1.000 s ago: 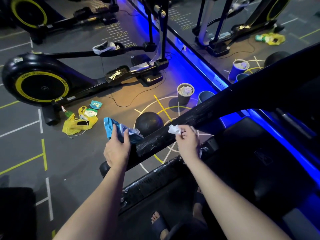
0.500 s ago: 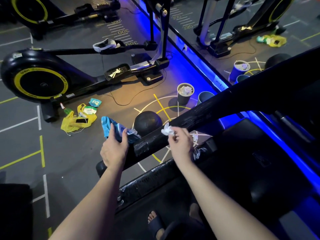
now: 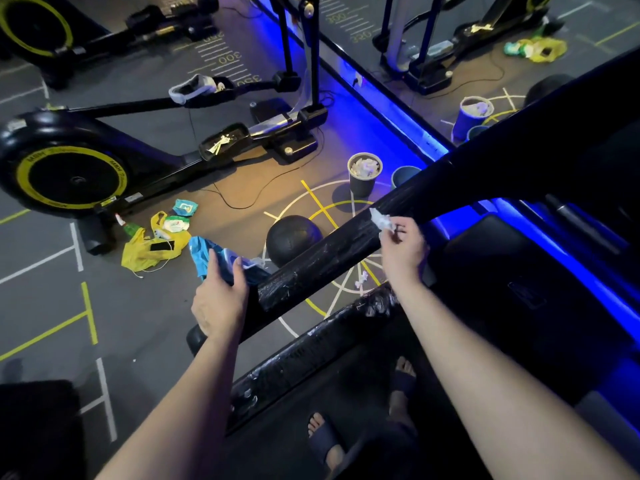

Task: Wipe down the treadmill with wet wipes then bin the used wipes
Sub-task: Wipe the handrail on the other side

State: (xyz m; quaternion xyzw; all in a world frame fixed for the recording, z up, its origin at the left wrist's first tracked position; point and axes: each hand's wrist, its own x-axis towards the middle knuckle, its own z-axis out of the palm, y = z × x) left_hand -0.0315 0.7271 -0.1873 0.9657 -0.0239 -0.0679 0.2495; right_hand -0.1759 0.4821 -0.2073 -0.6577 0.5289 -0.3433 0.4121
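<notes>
The dark floor [image 3: 145,341], marked with white and yellow lines, fills most of the view. A blue light strip [image 3: 391,112] runs along its far edge. The black treadmill [image 3: 311,355] takes up the right side, and the person stands on it in sandals. Its handrail [image 3: 322,258] slants up from lower left to upper right across the middle, its surface streaked with wet smears. A black exercise bike [image 3: 69,178] with a yellow-ringed wheel stands on the floor to the left, well apart from the treadmill.

A dark ball [image 3: 294,239] sits on the floor just beyond the handrail, between the two hands as seen from above. A yellow bag [image 3: 145,252] lies near the bike's foot with a phone [image 3: 162,245] on top of it, and two small wipe packets [image 3: 176,225] lie beside it. Nearer the floor's far edge stands a round bin [image 3: 363,187], filled to the rim with crumpled white wipes. A blue bucket [image 3: 403,176] stands just beside it.

The left hand [image 3: 220,299] is at the lower end of the handrail, its fingers and thumb curled round a blue pack of wet wipes [image 3: 221,259] held above the floor. The right hand [image 3: 403,249] is farther up the rail. Its thumb and fingertips pinch a small crumpled white wipe [image 3: 381,220], which is pressed against the rail's top surface. A scrap of used wipe [image 3: 360,279] lies on the floor below the rail.
</notes>
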